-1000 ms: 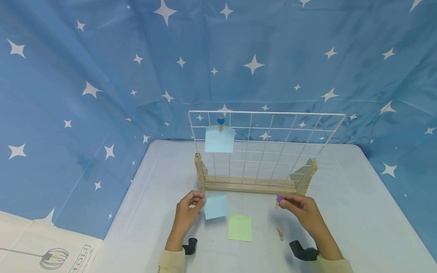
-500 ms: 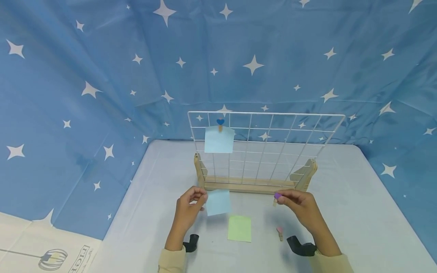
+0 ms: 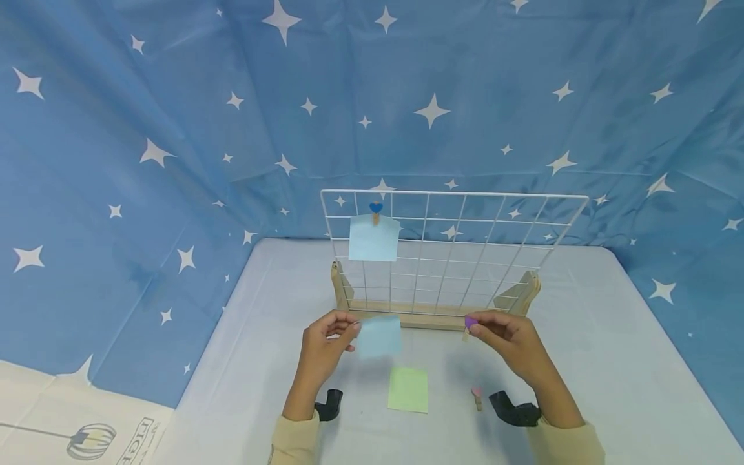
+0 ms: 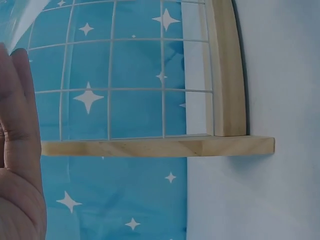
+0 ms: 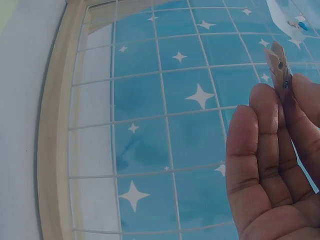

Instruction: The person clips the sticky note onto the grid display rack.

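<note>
My left hand (image 3: 328, 340) pinches a light blue sticky note (image 3: 380, 337) by its left edge, above the table in front of the rack. In the left wrist view, a pale corner of the note (image 4: 31, 17) shows beyond the fingertips. My right hand (image 3: 511, 342) pinches a small clothespin with a purple heart (image 3: 470, 321) between thumb and fingers. Its wooden jaws point away from the hand in the right wrist view. Behind both hands stands a white wire grid rack (image 3: 427, 192). A blue-heart clothespin (image 3: 376, 208) clips another light blue note (image 3: 373, 242) at its upper left.
A green sticky note (image 3: 409, 390) lies flat on the white table (image 3: 279, 290) between the forearms. To its right lies a pink-heart clothespin (image 3: 478, 398). The rack stands on a wooden base (image 3: 433, 321). A blue star-patterned curtain (image 3: 360, 84) surrounds the table behind.
Both hands have risen slightly toward the rack. The left hand has carried its blue note up and to the right; the right hand has shifted a little left with the purple-heart clothespin.
</note>
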Motion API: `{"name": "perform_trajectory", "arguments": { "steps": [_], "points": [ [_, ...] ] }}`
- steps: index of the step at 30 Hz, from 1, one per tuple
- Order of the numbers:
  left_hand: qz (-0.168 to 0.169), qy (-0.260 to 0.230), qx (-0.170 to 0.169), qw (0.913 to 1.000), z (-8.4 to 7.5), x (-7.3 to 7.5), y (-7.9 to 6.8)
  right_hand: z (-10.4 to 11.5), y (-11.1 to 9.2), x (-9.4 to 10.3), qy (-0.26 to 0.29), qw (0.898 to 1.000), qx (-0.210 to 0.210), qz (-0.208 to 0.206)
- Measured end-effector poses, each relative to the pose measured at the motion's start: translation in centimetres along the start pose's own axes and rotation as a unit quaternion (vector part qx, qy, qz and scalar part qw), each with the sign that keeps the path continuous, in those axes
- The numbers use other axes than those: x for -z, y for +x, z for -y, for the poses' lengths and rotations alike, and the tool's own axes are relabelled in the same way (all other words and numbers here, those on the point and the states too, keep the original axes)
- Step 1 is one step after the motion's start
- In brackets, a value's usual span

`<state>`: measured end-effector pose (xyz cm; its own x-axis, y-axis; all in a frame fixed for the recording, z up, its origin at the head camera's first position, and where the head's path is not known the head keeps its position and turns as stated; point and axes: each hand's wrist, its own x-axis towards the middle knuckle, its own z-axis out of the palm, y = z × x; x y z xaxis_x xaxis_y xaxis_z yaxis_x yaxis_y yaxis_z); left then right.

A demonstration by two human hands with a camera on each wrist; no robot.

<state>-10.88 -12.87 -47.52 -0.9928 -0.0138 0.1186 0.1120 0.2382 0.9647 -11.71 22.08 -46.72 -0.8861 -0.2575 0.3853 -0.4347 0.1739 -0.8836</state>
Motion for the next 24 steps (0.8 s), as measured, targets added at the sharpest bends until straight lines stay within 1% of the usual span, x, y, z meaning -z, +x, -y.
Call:
{"name": "perform_trajectory", "arguments": {
  "steps": [4, 12, 19, 22, 24],
  "points": [
    [0.001, 0.001, -0.008, 1.0000, -0.5, 0.0, 0.2, 0.5, 0.4, 0.2, -0.005, 1.000, 0.006, 0.000],
    [0.002, 0.000, -0.012, 0.9999, -1.7, 0.0, 0.5, 1.4, 1.0, 0.7, -0.013, 1.000, 0.022, -0.002],
    [0.003, -0.007, -0.031, 0.9995, -2.7, 0.0, 0.8, 1.9, 1.5, 0.8, -0.021, 0.999, 0.029, -0.010],
    [0.008, -0.009, -0.032, 0.9994, -3.1, -0.1, 0.9, 2.3, 1.6, 0.8, -0.023, 0.999, 0.026, -0.019],
    [0.010, -0.011, -0.030, 0.9994, -3.3, -0.2, 0.9, 2.6, 1.6, 0.7, -0.028, 0.999, 0.016, -0.028]
  ]
}}
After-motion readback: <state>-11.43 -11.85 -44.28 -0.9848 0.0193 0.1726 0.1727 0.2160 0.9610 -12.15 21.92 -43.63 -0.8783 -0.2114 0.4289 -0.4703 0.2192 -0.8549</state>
